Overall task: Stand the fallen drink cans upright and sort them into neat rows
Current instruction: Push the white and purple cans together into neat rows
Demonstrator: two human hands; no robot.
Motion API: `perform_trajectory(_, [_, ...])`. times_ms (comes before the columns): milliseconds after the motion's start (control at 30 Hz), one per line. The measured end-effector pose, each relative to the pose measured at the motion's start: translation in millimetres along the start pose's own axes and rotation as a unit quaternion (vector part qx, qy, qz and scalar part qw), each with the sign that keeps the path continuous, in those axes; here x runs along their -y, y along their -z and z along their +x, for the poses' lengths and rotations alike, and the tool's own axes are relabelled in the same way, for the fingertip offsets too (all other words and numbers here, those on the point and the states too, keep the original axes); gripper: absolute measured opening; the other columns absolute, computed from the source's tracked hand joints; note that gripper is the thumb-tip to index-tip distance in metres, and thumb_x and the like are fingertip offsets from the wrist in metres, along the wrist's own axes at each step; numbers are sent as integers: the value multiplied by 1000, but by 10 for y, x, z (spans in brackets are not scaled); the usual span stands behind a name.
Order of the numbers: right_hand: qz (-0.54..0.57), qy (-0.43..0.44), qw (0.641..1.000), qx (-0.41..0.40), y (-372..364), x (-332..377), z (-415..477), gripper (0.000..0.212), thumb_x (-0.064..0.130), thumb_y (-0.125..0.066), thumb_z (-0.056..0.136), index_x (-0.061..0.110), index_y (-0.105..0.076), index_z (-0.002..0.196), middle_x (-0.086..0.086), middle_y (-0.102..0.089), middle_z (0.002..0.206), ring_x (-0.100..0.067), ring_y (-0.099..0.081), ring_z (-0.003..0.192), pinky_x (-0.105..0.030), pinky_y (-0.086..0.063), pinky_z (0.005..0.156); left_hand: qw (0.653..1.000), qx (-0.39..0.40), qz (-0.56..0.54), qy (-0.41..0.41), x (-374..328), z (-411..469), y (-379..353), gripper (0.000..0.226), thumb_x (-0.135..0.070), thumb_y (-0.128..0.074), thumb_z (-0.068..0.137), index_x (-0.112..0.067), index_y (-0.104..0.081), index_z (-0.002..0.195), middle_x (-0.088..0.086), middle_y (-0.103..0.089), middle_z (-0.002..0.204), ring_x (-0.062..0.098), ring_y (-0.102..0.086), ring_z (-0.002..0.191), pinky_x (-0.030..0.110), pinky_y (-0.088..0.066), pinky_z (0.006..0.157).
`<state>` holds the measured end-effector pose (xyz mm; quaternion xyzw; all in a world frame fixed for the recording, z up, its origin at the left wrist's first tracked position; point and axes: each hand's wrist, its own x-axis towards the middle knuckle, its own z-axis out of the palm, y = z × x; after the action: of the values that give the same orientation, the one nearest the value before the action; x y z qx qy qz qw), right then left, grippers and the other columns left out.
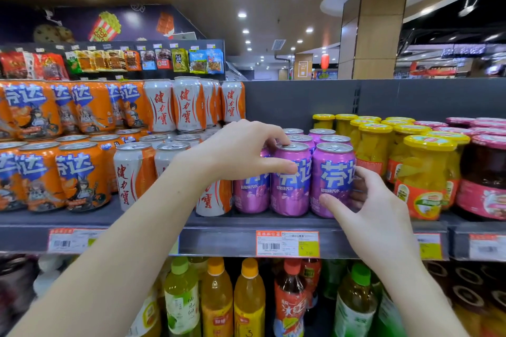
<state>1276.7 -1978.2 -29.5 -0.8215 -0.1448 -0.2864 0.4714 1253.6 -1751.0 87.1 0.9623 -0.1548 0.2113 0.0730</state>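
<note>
Purple drink cans stand upright in rows on the grey shelf (224, 223). My left hand (241, 150) grips the middle front purple can (291, 189), fingers on its top rim and thumb across its label. My right hand (367, 205) holds the right front purple can (332, 172), thumb on its front and fingers round its right side. A third purple can (250, 191) stands left of them, partly hidden by my left hand. White-and-orange cans (134, 172) and orange cans (82, 175) stand upright to the left, with more stacked on top.
Jars of yellow fruit (427, 175) and red-lidded jars (484, 178) crowd the shelf right of the purple cans. Price tags (287, 243) line the shelf edge. Bottled drinks (216, 298) fill the shelf below. Snack packets (109, 60) hang behind.
</note>
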Motion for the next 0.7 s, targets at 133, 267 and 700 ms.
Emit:
perform_trajectory(133, [-12, -2, 1000, -19, -1, 35, -17, 73, 39, -84, 77, 23, -50, 140, 7, -66, 125, -10, -65, 106, -23, -51, 82, 1000, 0, 2, -6, 33, 15, -29, 67, -71, -66, 82, -38, -61, 140, -13, -67, 133, 8, -62, 120, 33, -52, 101])
perform_trajectory(267, [-11, -3, 1000, -6, 27, 31, -4, 72, 41, -85, 75, 25, -51, 137, 11, -66, 119, -8, -65, 102, -26, -54, 82, 1000, 14, -15, -11, 37, 40, -13, 65, -69, -68, 83, -38, -61, 140, -15, -67, 132, 5, -61, 117, 31, -52, 100])
perform_trajectory(700, [84, -69, 994, 5, 222, 108, 684, 31, 21, -54, 103, 21, -59, 133, 4, -66, 123, -15, -62, 113, -36, -61, 76, 996, 89, -22, 12, -192, 778, 250, 36, -57, -61, 96, -34, -70, 121, -22, -63, 92, 0, -63, 87, 23, -49, 76])
